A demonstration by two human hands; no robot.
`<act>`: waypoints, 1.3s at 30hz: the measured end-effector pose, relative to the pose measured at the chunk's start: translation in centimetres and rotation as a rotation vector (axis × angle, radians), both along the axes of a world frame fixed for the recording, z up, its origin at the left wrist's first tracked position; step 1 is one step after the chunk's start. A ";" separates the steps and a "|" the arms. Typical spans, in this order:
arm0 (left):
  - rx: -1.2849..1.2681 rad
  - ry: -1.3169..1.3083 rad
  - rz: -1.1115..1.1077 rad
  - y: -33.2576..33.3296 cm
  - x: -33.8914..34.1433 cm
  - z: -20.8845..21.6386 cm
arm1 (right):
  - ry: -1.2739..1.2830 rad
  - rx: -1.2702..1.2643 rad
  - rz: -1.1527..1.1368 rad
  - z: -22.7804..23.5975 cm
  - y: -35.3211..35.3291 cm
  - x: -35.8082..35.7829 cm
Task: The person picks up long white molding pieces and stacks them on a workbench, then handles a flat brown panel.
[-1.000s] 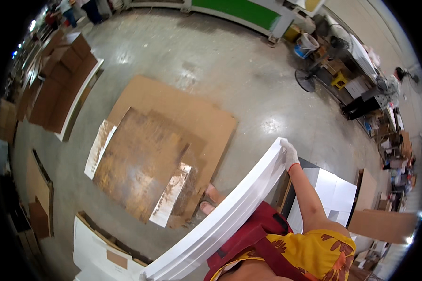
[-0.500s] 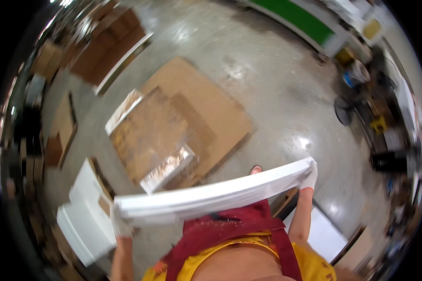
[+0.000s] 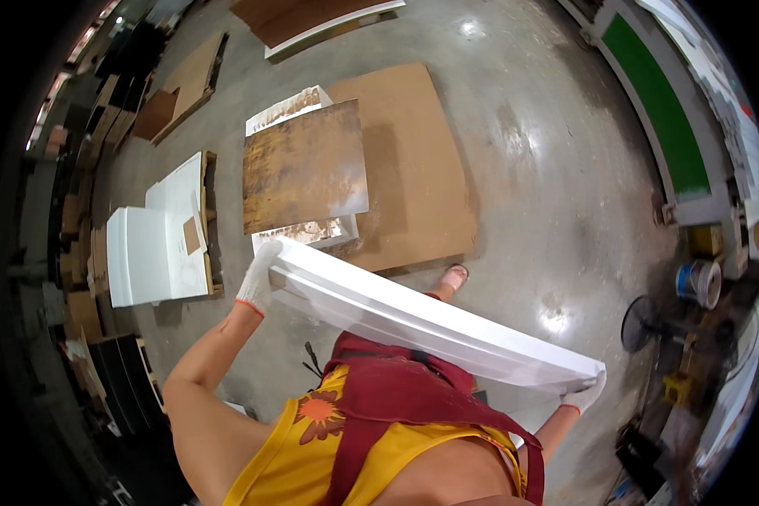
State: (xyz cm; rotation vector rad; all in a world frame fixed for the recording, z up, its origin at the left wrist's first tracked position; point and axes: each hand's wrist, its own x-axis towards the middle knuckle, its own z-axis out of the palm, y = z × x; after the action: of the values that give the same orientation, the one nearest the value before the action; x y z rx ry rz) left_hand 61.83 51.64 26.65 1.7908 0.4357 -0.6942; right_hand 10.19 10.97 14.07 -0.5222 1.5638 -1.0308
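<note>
In front of my waist I carry a long stack of white panels (image 3: 434,314), their layered long edges facing up. My left hand (image 3: 259,277), in a white knitted glove with an orange cuff, is closed on the far left end. On the lower right end, my right hand (image 3: 585,394), gloved the same way, grips from beneath and its fingers are partly hidden. Just beyond my left hand, a stained brown board (image 3: 305,167) lies across white supports (image 3: 288,108) with a worn, brown-flecked surface. Those supports stand partly on a flat cardboard sheet (image 3: 426,181).
To the left, white panels (image 3: 180,244) lie on a wooden pallet. A brown-topped stack (image 3: 304,18) stands at the far side. On the right are a green-and-white machine (image 3: 662,110), a bucket (image 3: 697,283) and a black pedestal fan (image 3: 640,324). My foot (image 3: 454,277) is near the cardboard.
My body has turned left, so the surroundings have shifted in view. The white panels now slope down to the right, left end higher and nearer the brown board. Both hands keep their grip.
</note>
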 end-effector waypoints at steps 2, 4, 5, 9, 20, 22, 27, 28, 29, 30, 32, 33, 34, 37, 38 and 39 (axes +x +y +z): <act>-0.016 -0.011 0.011 -4.5 -0.1 0.1 | -0.027 0.004 0.061 0.4 -4.2 -0.8; -0.069 -0.003 0.010 -10.0 0.2 0.6 | 0.075 0.052 0.011 0.4 -9.0 -2.9; -0.107 0.006 -0.017 -11.2 0.5 0.2 | 0.132 0.088 -0.019 0.2 -10.9 -3.9; -0.141 0.041 -0.004 -17.0 0.4 0.3 | 0.177 0.100 -0.049 4.3 -16.4 -0.1; -0.236 -0.019 0.240 -31.0 -6.5 1.7 | -0.107 0.029 0.176 -1.9 -38.5 -0.8; -0.222 -0.039 0.318 -33.2 -9.1 2.2 | -0.138 0.066 0.256 -1.5 -42.2 0.6; -0.150 -0.104 0.414 -38.7 -14.2 4.2 | -0.212 0.103 0.367 2.4 -53.2 3.7; -0.269 -0.131 0.427 -40.1 -14.2 4.2 | -0.271 0.093 0.360 2.6 -55.8 3.8; -0.401 -0.134 0.421 -41.7 -14.9 3.6 | -0.387 0.099 0.427 2.8 -58.5 3.7; -0.462 -0.151 0.329 -42.8 -15.5 2.7 | -0.459 0.070 0.437 2.3 -61.5 3.1; -0.451 -0.111 0.229 -43.4 -16.5 0.0 | -0.535 -0.005 0.526 3.4 -64.9 5.0; -0.438 -0.143 0.212 -44.9 -17.3 -0.4 | -0.494 -0.026 0.411 3.2 -67.1 5.9; -0.333 -0.207 0.296 -47.1 -18.6 0.1 | -0.427 -0.115 0.404 2.9 -68.5 6.6; -0.356 -0.124 0.420 -51.1 -17.8 -0.7 | -0.024 -0.187 0.336 6.0 -73.4 9.2; -0.362 -0.111 0.379 -53.1 -16.4 -1.7 | 0.084 -0.246 0.279 7.3 -74.7 9.5; -0.352 -0.086 0.331 -55.3 -14.9 -2.7 | 0.024 -0.213 0.230 8.2 -76.1 8.2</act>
State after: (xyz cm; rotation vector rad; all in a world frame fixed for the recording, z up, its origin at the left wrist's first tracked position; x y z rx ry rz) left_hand 46.93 -3.61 23.95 1.3703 0.5035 -0.4281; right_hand 18.35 -65.13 22.31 -0.8438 1.3839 -1.0207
